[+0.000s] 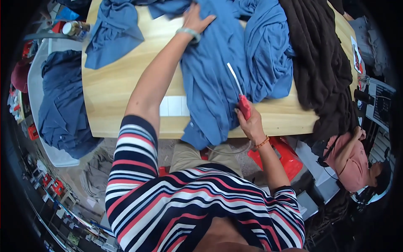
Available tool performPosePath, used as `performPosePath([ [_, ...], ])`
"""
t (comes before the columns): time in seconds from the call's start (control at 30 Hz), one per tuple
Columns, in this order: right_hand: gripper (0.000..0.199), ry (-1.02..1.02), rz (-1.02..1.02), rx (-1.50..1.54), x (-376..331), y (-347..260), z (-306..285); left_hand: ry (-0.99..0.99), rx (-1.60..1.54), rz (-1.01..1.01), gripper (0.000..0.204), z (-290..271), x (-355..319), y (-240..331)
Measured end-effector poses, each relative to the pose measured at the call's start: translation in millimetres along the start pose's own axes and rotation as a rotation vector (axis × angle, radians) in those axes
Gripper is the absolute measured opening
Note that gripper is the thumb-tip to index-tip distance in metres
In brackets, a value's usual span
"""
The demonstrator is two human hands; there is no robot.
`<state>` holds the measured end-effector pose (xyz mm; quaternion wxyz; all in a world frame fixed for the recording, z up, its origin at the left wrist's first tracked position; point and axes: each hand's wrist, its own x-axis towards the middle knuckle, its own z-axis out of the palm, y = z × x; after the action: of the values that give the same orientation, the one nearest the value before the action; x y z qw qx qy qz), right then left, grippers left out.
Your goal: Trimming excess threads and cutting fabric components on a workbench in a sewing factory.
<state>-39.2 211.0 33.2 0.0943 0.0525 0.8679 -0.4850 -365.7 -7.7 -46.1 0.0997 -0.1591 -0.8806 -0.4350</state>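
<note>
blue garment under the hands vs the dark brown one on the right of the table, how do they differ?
Colour: the blue garment is mid blue; the brown garment is very dark brown.
Fabric: the blue garment looks thin and smooth; the brown garment looks thick and ribbed.
Contact: the left hand presses on the blue garment and the right hand holds a red-handled tool over it; the brown garment is untouched.
Shared: both drape over the wooden table's near edge.

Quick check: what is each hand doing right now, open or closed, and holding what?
Left hand: open, pressed flat on the blue garment.
Right hand: closed around the red handle of a white-bladed tool.
</note>
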Motion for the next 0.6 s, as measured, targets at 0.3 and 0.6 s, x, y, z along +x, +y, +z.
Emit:
performPosePath([
  [0.3, 0.034, 0.003, 0.065, -0.056, -17.9, -17.6, -27.8, 0.161, -0.152, -0.272, 0.058, -46.5, -142.7, 69.2],
  [0.6, 0.060, -0.201, -0.252, -0.544, 71.5, -106.8, 43.3, -0.065, -0.136, -0.397, 0.027, -21.3, -352.0, 216.7],
])
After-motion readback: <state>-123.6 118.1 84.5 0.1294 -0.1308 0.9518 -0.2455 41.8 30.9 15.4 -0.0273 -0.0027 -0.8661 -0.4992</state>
